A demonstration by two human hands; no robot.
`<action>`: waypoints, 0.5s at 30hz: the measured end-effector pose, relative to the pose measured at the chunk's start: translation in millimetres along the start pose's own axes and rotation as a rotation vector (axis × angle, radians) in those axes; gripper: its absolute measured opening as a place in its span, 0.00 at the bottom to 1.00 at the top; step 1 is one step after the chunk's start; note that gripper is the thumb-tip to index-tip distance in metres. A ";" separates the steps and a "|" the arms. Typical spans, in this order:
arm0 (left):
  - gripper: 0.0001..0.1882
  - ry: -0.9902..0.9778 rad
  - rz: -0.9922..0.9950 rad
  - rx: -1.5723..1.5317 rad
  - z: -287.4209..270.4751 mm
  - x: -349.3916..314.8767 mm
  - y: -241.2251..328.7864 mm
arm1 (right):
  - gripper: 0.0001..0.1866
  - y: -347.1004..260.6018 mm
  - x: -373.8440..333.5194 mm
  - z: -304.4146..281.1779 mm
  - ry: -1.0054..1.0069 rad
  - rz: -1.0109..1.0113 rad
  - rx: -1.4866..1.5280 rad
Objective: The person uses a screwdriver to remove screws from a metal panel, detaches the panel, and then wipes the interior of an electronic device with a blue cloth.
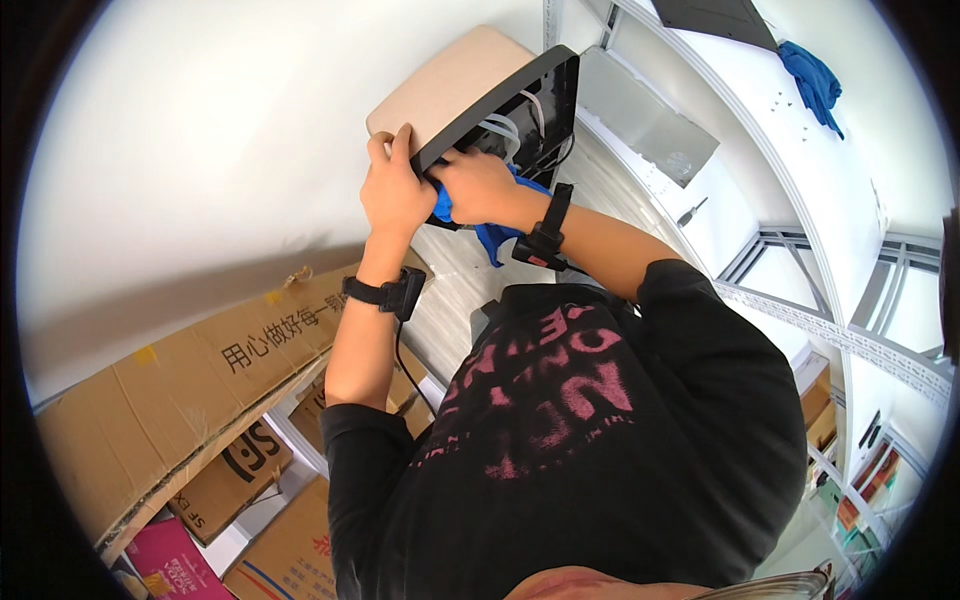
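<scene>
Left hand (pixel 395 190): I see its fingers curled tight on the beige device (pixel 470 85), at 12 o'clock.
Right hand (pixel 482 187): fingers closed on a blue cloth (pixel 492 236), pressed at the device's black frame (pixel 545 80).
Floor (pixel 455 275): pale planks, centre.
Wall (pixel 210 130): white, 10 o'clock.
Cardboard boxes (pixel 190 390): 8 o'clock.
Shelving (pixel 840 330): white, 3 o'clock.
Second blue cloth (pixel 815 85): 1 o'clock.

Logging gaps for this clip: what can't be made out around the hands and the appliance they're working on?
- Head view: right hand fingertips, hidden inside the black back of the beige appliance.
- Blue cloth: mostly covered by that hand.
- Left hand palm, pressed against the casing.
- White tubes: their ends run out of sight inside the frame.
- Appliance front faces away.
</scene>
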State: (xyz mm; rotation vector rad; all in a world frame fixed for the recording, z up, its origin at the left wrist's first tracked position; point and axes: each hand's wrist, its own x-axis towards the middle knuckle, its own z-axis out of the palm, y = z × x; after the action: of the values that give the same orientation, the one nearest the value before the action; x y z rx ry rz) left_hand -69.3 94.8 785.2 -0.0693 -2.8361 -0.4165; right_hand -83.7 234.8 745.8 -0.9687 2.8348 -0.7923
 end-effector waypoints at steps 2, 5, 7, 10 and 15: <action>0.32 0.006 0.018 -0.020 2.0 -1.8 -2.3 | 0.20 -2.0 -2.9 1.7 0.000 -0.016 -0.137; 0.34 -0.003 0.031 -0.025 -0.4 -6.1 0.5 | 0.25 6.4 -6.0 -11.3 -0.035 -0.046 -0.231; 0.34 -0.004 0.034 -0.023 -1.6 -6.6 2.5 | 0.27 16.5 -7.1 -15.1 -0.008 0.007 -0.283; 0.36 0.006 0.028 -0.011 -4.7 -7.0 1.7 | 0.26 36.7 -9.8 -35.3 0.001 0.077 -0.350; 0.36 0.015 0.035 -0.002 -0.9 -6.2 1.7 | 0.27 45.6 -11.7 -39.9 0.046 0.143 -0.297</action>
State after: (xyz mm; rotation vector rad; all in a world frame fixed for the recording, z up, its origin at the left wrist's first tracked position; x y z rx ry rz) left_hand -62.9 96.2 784.7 -0.1157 -2.8150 -0.4112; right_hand -107.8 290.5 757.2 -0.7695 3.0779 -0.3923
